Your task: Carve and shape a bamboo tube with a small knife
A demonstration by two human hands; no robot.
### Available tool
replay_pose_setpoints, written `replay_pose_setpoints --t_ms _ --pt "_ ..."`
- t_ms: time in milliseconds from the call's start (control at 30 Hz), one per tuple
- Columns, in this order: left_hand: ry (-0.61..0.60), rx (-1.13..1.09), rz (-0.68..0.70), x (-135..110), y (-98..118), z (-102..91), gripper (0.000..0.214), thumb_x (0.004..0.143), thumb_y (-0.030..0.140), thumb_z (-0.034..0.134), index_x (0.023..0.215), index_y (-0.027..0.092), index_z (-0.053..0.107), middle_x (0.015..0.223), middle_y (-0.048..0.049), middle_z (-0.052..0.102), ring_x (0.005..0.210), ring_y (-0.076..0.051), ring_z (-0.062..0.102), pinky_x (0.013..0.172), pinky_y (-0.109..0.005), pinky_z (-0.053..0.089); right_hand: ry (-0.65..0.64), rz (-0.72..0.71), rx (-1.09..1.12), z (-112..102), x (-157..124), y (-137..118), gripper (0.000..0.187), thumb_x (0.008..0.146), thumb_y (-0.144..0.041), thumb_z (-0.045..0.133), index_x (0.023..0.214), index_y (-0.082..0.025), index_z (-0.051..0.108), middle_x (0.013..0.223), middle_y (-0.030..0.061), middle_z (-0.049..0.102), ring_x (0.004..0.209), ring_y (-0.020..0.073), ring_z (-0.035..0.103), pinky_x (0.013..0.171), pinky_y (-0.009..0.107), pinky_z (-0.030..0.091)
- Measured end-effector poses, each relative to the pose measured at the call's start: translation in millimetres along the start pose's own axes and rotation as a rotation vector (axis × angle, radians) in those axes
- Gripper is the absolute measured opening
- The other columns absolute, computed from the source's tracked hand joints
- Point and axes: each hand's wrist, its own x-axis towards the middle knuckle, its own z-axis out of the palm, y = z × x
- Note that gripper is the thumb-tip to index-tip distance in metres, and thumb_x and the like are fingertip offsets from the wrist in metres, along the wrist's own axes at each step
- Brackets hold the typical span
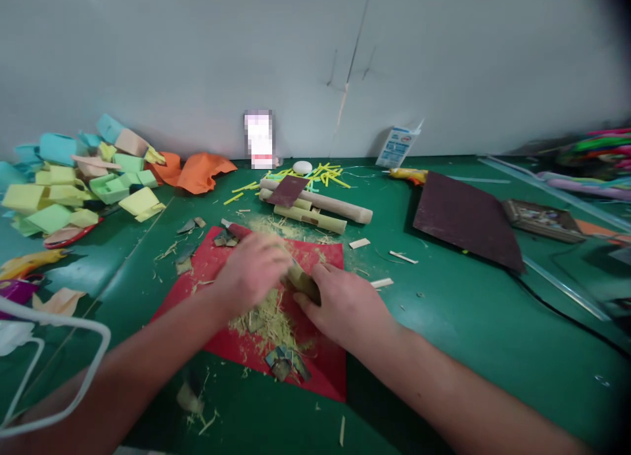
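Observation:
My left hand (259, 271) is closed around a red-handled knife (240, 230), whose silver end sticks out behind the fingers. A thin grey edge, probably its blade, lies against a short bamboo tube (302, 281); the hand is slightly blurred. Gripping the tube's near right end is my right hand (348, 300), thumb on the side towards me. Both hands are above a red sheet (332, 376) strewn with bamboo shavings (269, 323) and scraps of worn sandpaper (284, 361).
Behind the hands lie several bamboo tubes (320, 204) with a small brown sandpaper piece (287, 191) on top. A large brown sheet (463, 221) is at right. Folded paper boxes (64, 185) pile up at left. A white cable-like loop (101, 350) crosses the lower left.

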Motion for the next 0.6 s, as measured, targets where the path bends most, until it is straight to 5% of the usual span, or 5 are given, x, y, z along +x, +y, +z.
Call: replay_pose_setpoints --t_ms 67,200,300,433,600 --pt "0.056 0.066 -0.074 -0.4 -1.7 0.0 0.018 0.093 0.019 0.050 0.093 0.023 0.068 0.094 -0.0032 0.071 0.106 -0.025 0.054 0.092 -0.047 0.043 -0.006 0.008 -0.008 -0.4 -0.1 -0.1 0.021 0.084 -0.039 0.055 0.083 -0.018 0.056 0.079 0.0061 0.067 0.069 0.0200 0.061 0.052 0.030 0.020" --pt "-0.062 -0.078 0.085 -1.0 -2.9 -0.4 0.020 0.094 0.018 0.048 0.102 0.017 0.066 0.105 -0.0053 0.068 0.112 -0.022 0.053 0.097 -0.041 0.046 -0.020 0.004 -0.013 -0.9 -0.5 -0.7 0.019 0.086 -0.037 0.053 0.084 -0.018 0.057 0.080 0.0063 0.067 0.069 0.0195 0.062 0.052 0.029 0.023" --pt "0.063 0.026 -0.027 -1.1 -3.0 -0.3 0.019 0.094 0.018 0.049 0.095 0.018 0.068 0.095 -0.0044 0.070 0.107 -0.025 0.055 0.093 -0.046 0.046 -0.018 0.015 -0.024 -1.4 -0.6 -1.1 0.021 0.085 -0.039 0.055 0.084 -0.018 0.057 0.079 0.0060 0.067 0.070 0.0200 0.062 0.052 0.029 0.023" --pt "-0.052 -0.115 0.056 -1.2 -5.7 0.4 0.021 0.094 0.016 0.047 0.102 0.016 0.066 0.108 -0.0075 0.068 0.112 -0.022 0.055 0.096 -0.041 0.049 -0.028 0.019 -0.028 -3.1 0.7 -2.0 0.023 0.088 -0.040 0.052 0.082 -0.018 0.058 0.076 0.0057 0.066 0.067 0.0191 0.062 0.051 0.030 0.023" --pt "0.015 -0.029 -0.010 2.6 -6.4 -3.3 0.019 0.092 0.013 0.049 0.097 0.014 0.068 0.098 -0.0080 0.069 0.113 -0.025 0.053 0.098 -0.046 0.048 -0.053 0.024 -0.050 -4.5 1.3 -2.6 0.025 0.088 -0.040 0.052 0.083 -0.017 0.060 0.079 0.0067 0.067 0.069 0.0205 0.063 0.052 0.030 0.022"
